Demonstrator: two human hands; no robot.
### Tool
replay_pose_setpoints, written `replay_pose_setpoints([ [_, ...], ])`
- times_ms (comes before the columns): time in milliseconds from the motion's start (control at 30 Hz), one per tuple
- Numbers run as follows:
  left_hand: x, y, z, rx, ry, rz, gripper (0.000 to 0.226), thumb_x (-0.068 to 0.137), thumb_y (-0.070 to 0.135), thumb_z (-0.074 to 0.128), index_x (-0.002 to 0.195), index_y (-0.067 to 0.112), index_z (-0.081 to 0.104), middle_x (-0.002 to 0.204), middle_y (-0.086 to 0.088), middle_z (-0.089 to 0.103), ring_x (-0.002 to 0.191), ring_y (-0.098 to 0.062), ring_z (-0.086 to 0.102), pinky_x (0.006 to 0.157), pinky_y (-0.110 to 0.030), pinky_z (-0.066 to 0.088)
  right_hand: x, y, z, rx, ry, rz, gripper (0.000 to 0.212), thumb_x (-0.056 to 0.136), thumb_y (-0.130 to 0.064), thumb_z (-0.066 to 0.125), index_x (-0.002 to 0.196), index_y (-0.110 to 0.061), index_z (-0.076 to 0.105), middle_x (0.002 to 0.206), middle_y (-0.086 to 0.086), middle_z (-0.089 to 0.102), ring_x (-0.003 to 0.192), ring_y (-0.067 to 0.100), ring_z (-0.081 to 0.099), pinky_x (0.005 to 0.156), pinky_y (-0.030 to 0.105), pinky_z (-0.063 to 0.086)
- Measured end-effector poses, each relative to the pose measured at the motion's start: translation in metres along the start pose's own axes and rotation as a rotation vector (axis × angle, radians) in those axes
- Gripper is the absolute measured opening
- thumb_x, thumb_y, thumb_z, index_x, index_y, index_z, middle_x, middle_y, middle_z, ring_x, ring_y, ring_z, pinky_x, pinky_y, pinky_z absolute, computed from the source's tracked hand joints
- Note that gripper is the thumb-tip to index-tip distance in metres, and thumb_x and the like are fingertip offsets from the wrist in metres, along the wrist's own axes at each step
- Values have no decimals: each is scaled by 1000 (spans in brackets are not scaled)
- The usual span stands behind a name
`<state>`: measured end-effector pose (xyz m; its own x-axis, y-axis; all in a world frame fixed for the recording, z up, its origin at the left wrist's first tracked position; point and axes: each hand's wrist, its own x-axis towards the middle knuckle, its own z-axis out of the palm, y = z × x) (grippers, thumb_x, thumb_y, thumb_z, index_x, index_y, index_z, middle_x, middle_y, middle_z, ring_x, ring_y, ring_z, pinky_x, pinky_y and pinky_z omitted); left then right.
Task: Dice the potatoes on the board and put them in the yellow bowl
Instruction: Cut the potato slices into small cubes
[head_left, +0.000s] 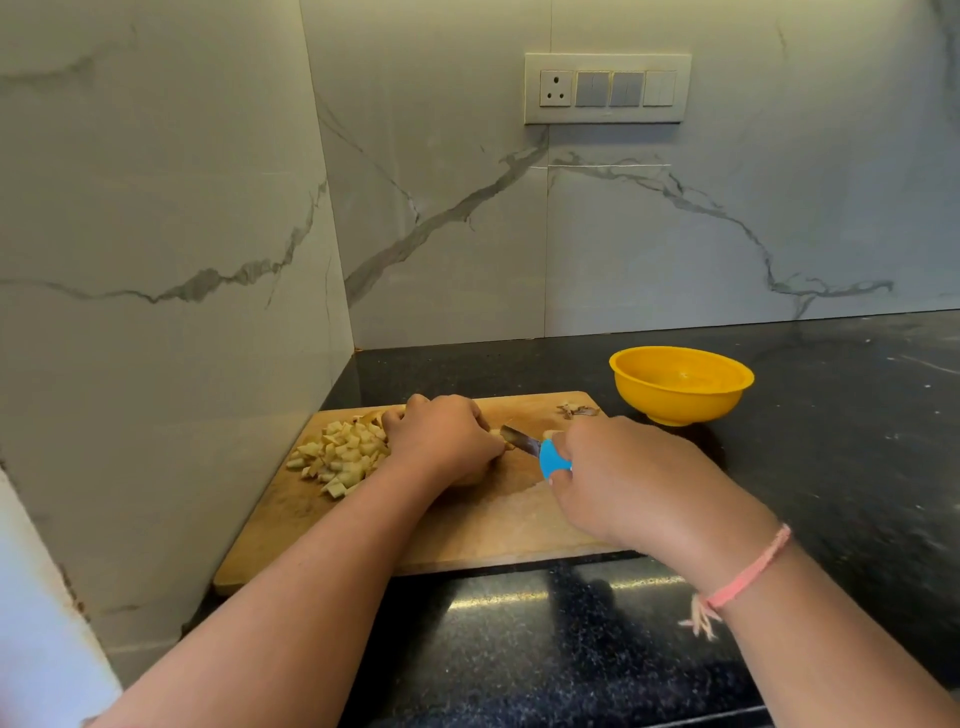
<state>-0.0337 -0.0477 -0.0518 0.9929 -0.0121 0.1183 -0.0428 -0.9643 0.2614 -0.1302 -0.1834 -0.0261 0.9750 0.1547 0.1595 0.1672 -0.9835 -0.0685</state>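
Pale potato, middle of board: firm, probably slick, I judge, so pin from top. Left hand curls over it; right hand grips knife.

The potato piece was largely covered by the left hand, and the tip of the knife was hidden behind that hand's fingers. Most of the blue handle was enclosed by the right hand. The brown scraps at the far corner of the cutting board were too small to be identified.
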Motion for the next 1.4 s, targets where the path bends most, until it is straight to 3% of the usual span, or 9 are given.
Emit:
replay_pose_setpoints([
  [133, 2, -2, 0, -11, -12, 1, 29, 90, 46, 55, 115, 33, 63, 124, 1, 57, 127, -25, 36, 104, -48, 28, -25, 5, 1, 2, -4, -8, 36, 98, -35, 41, 133, -25, 43, 80, -7, 46, 79, 12, 52, 56, 22, 37],
  [267, 4, -5, 0, -42, -34, -6, 24, 92, 43, 55, 112, 35, 64, 122, 1, 57, 126, -27, 36, 105, -49, 29, -37, 10, -4, 63, 25, 4, 43, 99, -42, 37, 141, -32, 36, 118, -7, 56, 91, 10, 52, 68, 22, 39],
  [400, 6, -7, 0, -52, -43, -10, 22, 91, 43, 56, 110, 35, 66, 122, 2, 58, 126, -28, 37, 104, -50, 31, -26, 11, -1, 141, 146, 23, 42, 98, -43, 37, 139, -34, 41, 111, -8, 59, 85, 10, 51, 61, 21, 39],
  [633, 10, -4, 4, -79, -21, -53, 20, 90, 39, 59, 107, 31, 64, 118, 2, 60, 124, -25, 40, 103, -47, 33, -4, 1, 11, 159, 124, 23, 43, 99, -42, 36, 141, -31, 40, 131, -4, 55, 106, 15, 55, 69, 23, 40],
  [767, 12, -5, 3, -84, -22, -56, 22, 90, 38, 59, 109, 30, 65, 116, 2, 60, 121, -24, 41, 101, -46, 34, 7, -3, 14, 116, 72, 44, 41, 99, -37, 38, 139, -26, 43, 126, 0, 56, 104, 17, 56, 68, 24, 39],
  [900, 12, -5, 2, -89, -16, -55, 22, 90, 39, 60, 109, 30, 66, 117, 3, 60, 123, -24, 40, 101, -45, 31, 19, -8, 12, 80, 16, 21, 36, 98, -31, 44, 133, -21, 45, 112, 2, 58, 97, 17, 58, 75, 28, 48],
  [1100, 11, -5, 3, -89, -17, -58, 22, 90, 40, 59, 108, 31, 65, 117, 1, 59, 124, -26, 39, 103, -47, 32, 8, 0, 8, 45, 2, 12, 32, 98, -34, 44, 126, -21, 47, 73, -7, 41, 80, 14, 52, 61, 25, 41],
  [1267, 13, -7, 3, -85, -23, -47, 17, 90, 41, 59, 103, 33, 65, 120, 1, 59, 127, -28, 37, 104, -48, 30, -20, 10, 3, 24, -4, -6, 40, 98, -39, 40, 137, -27, 41, 90, -5, 49, 76, 11, 49, 50, 18, 30],
  [1400, 13, -10, 4, -87, -2, -22, 14, 90, 42, 60, 99, 34, 66, 115, 3, 61, 123, -26, 39, 102, -47, 31, -29, 16, -10, 99, -74, 8, 42, 98, -41, 40, 138, -31, 43, 82, -10, 51, 54, 4, 45, 47, 17, 34],
])
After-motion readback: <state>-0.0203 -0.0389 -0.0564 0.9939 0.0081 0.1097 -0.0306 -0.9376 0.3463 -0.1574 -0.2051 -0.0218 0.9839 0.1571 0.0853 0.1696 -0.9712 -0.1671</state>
